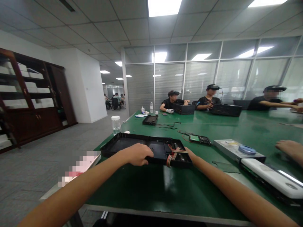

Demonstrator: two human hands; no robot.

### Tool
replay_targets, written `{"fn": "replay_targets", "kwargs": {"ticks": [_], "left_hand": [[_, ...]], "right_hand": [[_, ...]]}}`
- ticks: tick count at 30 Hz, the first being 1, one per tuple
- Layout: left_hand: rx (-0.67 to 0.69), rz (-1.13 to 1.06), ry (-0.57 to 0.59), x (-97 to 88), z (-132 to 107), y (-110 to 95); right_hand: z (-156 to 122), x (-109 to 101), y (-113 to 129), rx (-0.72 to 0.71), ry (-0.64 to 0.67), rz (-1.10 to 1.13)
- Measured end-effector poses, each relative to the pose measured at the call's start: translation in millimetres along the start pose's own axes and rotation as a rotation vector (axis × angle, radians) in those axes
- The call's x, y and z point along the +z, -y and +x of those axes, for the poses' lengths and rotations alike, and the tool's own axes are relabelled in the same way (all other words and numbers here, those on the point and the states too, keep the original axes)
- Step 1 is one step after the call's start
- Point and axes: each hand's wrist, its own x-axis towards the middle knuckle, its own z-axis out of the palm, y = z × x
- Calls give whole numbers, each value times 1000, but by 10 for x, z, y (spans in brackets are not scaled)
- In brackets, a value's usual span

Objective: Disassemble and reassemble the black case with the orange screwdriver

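A shallow black plastic case [123,143] lies on the green table [153,186] in front of me. My left hand [138,154] rests curled over its near edge, fingers bent down on the rim. Only a little of my right hand [189,153] shows at the case's right end, its fingers hidden inside among a bundle of coloured ribbon wires [174,155]. Both forearms stretch out across the table towards the case.
A small circuit board [199,139], a flat grey drive [236,149] with a blue disc on it and a white device [270,176] lie to the right. A clear jar [116,125] stands at the left edge. Another person's hand [290,149] is at far right; several people work at the far end.
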Motion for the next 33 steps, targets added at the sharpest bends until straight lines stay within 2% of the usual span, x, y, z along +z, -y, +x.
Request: {"fn": "replay_targets", "kwargs": {"ticks": [3, 5, 7, 9, 12, 15, 17, 19, 20, 22, 24, 25, 27, 29, 33], "left_hand": [[34, -36, 41, 30, -185, -262], [50, -66, 59, 58, -282, -379], [60, -91, 78, 105, -337, -455], [73, -109, 96, 186, -340, -499], [57, -114, 116, 356, -263, -500], [-49, -118, 190, 475, -126, -408], [-126, -195, 292, 478, -10, -293], [-166, -285, 335, 442, 128, -140], [-178, -295, 301, 426, 205, -51], [-208, -205, 122, 438, 366, 148], [-263, -30, -75, 527, 517, 360], [-297, 30, -108, 595, 582, 464], [-304, 43, -26, 745, 680, 642], [-267, 0, 55, 863, 729, 759], [-245, -4, 93, 900, 693, 780]], "right_hand": [[-48, -186, -136, -63, 60, -449], [-99, -359, -245, -99, 7, -762], [-151, -548, -352, -100, -84, -924], [-199, -709, -439, -84, -143, -989], [-252, -814, -521, -52, -190, -982], [-264, -751, -550, -26, -224, -883], [-247, -676, -545, -10, -238, -787], [-220, -617, -519, 3, -246, -689], [-207, -596, -497, 6, -244, -643], [-191, -564, -438, 17, -205, -573], [-195, -530, -367, 48, -105, -529], [-204, -508, -332, 71, -49, -510], [-230, -454, -270, 115, 37, -471], [-255, -405, -224, 136, 59, -452], [-297, -390, -172, 201, 100, -442]]}}
